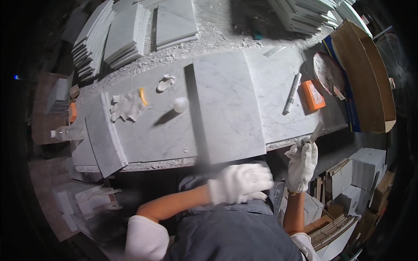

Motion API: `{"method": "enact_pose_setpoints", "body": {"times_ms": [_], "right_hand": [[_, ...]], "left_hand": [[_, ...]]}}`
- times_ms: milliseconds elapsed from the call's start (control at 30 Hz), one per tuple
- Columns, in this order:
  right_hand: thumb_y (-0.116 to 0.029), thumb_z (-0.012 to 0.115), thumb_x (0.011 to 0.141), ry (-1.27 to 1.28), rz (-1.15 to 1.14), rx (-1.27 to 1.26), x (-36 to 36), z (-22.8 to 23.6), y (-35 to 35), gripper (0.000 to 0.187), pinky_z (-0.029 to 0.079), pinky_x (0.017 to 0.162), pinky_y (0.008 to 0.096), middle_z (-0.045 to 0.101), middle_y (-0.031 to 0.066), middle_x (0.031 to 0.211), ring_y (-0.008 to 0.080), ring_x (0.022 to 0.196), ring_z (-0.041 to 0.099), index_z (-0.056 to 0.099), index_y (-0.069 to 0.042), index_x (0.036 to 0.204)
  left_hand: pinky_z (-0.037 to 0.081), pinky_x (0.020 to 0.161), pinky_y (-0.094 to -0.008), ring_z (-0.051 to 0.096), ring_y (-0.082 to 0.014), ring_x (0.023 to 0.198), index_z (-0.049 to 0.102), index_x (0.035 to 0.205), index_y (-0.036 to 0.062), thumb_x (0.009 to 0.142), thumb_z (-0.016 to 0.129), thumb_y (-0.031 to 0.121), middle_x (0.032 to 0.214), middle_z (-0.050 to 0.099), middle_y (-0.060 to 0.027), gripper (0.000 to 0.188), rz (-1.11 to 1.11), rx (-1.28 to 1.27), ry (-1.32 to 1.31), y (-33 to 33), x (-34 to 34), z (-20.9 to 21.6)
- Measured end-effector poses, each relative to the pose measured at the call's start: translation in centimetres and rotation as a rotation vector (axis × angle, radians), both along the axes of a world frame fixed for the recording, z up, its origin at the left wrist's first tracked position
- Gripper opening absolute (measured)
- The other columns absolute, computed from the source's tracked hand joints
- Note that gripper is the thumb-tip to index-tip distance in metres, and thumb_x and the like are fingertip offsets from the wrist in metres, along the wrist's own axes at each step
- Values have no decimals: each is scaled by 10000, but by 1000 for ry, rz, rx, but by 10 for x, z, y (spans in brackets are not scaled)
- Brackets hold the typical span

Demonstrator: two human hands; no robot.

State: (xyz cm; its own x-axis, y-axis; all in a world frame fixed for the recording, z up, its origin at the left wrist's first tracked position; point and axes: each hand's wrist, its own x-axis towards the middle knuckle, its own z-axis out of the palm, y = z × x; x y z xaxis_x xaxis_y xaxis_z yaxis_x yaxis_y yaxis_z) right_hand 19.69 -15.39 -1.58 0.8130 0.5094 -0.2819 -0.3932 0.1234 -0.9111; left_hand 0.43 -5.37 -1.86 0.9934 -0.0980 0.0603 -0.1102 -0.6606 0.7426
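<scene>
A white knit glove covers my left hand [241, 183], which is blurred over my lap, just below the near edge of a marble tile [230, 102]. Its fingers look stretched to the right, thumb apart, with nothing visible in them. My right hand [302, 165], gloved likewise, is raised at the table's front edge. Between its fingertips it pinches a thin, flat grey blade-like strip [317, 132], whose exact kind I cannot make out. The large pale grey-veined tile lies across the table ahead of me, its near end overhanging the edge.
Rightward on the table are a marker [292, 93], an orange block [313, 95], a round dish [328, 74] and an open cardboard box [365, 78]. Leftward lie a spare glove [129, 105], a white ball-like object [180, 105] and tilted tiles [104, 135]. Tile stacks [126, 35] stand behind.
</scene>
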Motion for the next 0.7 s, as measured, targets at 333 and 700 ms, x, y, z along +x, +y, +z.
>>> {"method": "enact_pose_setpoints", "body": {"times_ms": [333, 700], "right_hand": [[-218, 484, 1082, 60, 170, -61, -19, -10, -9, 221, 551, 663, 325, 587, 70, 948, 140, 736, 563, 522, -25, 1184], [-212, 493, 1080, -197, 449, -306, -51, -12, -11, 263, 564, 729, 294, 722, 131, 844, 152, 727, 695, 570, 9, 1200]], "left_hand": [[559, 680, -262, 665, -173, 827, 480, 1422, -50, 1070, 496, 160, 910, 591, -39, 410, 1420, -880, 97, -6, -97, 13], [592, 881, -349, 604, -150, 995, 398, 1478, -63, 1058, 517, 157, 1129, 545, -91, 489, 1408, -997, 77, -8, -76, 16]]}}
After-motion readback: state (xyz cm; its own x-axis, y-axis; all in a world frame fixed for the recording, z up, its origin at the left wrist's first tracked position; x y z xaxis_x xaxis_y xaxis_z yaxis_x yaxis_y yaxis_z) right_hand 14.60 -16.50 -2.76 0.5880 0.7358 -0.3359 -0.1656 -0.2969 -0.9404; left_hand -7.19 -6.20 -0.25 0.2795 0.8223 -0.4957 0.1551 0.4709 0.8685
